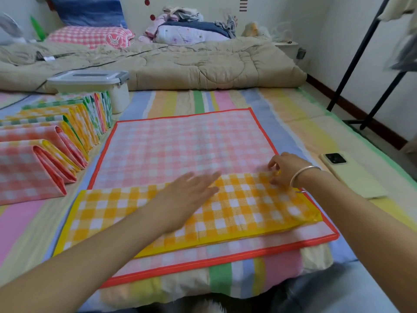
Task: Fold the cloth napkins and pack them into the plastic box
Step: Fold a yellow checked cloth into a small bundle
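Left grip point(187, 197) lies flat, fingers straight, on the yellow napkin point(243, 211), probably pinning the fold while the right grip point(284, 169) pinches its far corner square. It's a checked strip on the pink napkin's point(180, 143) near edge; box point(90, 83) sits past that napkin's far-left corner, lid on.

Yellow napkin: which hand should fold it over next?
Probably the right hand: it pinches the yellow napkin at its far right corner. The left hand lies flat on the middle, better for holding it down.
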A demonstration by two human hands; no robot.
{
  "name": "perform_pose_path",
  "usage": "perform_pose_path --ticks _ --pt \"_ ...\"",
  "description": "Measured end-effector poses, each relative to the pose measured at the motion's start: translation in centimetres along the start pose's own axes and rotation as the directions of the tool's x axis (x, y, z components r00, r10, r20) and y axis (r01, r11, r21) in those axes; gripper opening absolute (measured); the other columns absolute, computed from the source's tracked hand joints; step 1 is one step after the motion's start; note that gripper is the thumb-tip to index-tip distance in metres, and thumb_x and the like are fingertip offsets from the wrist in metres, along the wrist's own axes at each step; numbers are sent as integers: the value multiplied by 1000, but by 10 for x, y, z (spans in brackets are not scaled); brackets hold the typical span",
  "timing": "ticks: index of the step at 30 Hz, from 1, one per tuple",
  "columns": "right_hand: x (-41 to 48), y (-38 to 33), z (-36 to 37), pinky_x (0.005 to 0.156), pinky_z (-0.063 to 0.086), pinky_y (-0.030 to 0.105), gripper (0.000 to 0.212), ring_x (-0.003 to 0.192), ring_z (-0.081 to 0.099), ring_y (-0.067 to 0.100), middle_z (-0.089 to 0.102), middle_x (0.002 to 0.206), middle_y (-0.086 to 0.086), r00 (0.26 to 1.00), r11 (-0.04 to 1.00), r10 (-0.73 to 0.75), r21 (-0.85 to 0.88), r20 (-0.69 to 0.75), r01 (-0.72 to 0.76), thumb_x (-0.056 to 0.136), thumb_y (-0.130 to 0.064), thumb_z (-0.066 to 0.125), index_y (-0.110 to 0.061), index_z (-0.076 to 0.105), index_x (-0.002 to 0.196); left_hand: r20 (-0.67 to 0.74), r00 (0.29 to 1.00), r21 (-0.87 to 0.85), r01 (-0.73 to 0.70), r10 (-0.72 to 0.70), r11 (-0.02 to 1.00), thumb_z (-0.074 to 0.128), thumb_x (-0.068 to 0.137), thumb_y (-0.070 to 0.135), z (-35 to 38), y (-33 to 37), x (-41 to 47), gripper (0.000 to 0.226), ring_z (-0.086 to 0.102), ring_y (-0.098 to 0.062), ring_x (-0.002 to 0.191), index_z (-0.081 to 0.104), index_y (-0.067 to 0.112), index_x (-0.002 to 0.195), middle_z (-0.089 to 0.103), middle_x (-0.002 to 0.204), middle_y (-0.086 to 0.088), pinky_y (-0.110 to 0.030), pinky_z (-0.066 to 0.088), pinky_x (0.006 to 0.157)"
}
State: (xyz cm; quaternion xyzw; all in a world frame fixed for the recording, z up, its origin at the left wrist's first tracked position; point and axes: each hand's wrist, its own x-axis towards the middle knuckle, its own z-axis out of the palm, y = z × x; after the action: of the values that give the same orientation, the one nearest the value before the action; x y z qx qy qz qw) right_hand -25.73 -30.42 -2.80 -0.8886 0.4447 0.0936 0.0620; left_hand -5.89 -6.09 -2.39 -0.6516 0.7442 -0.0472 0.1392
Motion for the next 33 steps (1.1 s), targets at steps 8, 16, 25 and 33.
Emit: perform_pose_path --ticks 8,16,25,33 --pt "13 10 -2 85 52 32 36 95 61 20 63 105 0 991 988 4 152 137 -25 79 -37 76 -23 55 104 -15 994 -385 94 -108 918 53 99 34 -20 25 60 18 53 -18 104 57 21 111 55 113 3 -34 48 83" --pt "10 23 -5 60 40 24 21 74 54 14 57 82 -6 990 949 -36 316 133 -8 81 -40 73 -28 56 79 32 988 -401 152 -152 903 60 74 80 -15 41 71 71 48 -14 102 46 28 119 48 111 14 -33 42 79" --pt "-21 34 -6 73 44 35 42 80 56 26 60 94 20 976 881 48 452 211 -141 91 -47 59 -5 59 94 51 989 -386 146 -137 911 55 65 91 -8 44 76 80 45 -13 98 43 27 112 46 114 14 -34 42 74" --pt "-54 43 -10 57 46 29 23 57 52 19 58 67 3 968 718 -6 675 250 -170 91 -32 64 -9 64 86 90 987 -365 156 -132 918 55 63 92 -9 51 74 91 42 -15 107 41 25 123 44 123 11 -36 44 80"
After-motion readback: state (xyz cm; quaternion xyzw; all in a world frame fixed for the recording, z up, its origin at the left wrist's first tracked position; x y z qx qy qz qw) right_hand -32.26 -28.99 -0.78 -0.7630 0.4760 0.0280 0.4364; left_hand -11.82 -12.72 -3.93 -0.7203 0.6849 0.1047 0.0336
